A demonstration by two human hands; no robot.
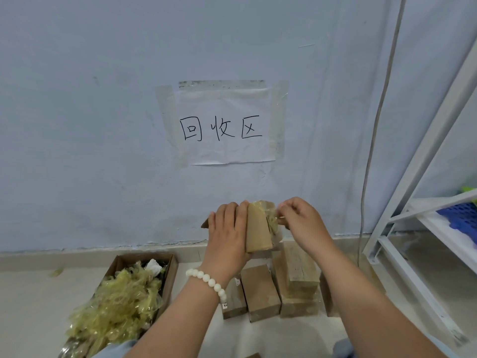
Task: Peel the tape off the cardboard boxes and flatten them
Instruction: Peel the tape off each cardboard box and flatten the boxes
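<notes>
I hold a small brown cardboard box point(258, 228) up in front of the wall. My left hand point(228, 233) grips its left side, fingers wrapped over the top. My right hand point(300, 220) pinches a strip of yellowish clear tape point(271, 215) at the box's upper right corner; the strip is partly lifted and crumpled. Several more taped cardboard boxes point(260, 291) stand on the floor below my hands, some stacked point(299, 272).
An open cardboard box point(170, 277) at lower left is full of crumpled peeled tape point(121, 306). A paper sign point(224, 125) is taped to the blue wall. White metal shelving point(423, 228) with a blue basket point(462, 215) stands at right, and a cable point(371, 151) hangs beside it.
</notes>
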